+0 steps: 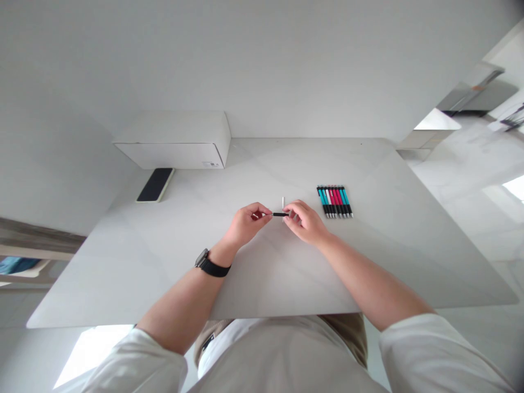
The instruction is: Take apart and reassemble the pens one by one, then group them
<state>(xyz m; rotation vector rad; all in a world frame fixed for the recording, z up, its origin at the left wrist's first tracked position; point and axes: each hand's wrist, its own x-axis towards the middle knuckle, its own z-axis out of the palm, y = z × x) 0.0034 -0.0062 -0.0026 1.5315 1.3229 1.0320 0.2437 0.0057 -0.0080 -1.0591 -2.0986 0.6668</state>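
Above the middle of the table, a pen point(279, 214) with a black grip lies level between my two hands. My left hand point(246, 221) pinches its left end between thumb and fingertips. The other end is pinched by my right hand point(305, 221), whose fingers cover part of it. Just behind the pen, a thin white stick-like piece point(283, 202) shows beside my right fingertips; its lower part is hidden. To the right of my right hand, several pens point(334, 202) in teal, white and pink-red lie side by side in a row, tips toward me.
At the back left stands a white box point(172, 155) against the wall. A phone point(155, 185) with a dark screen lies in front of it. The white table point(278, 284) has its front edge close to my body. A black watch point(213, 265) is on my left wrist.
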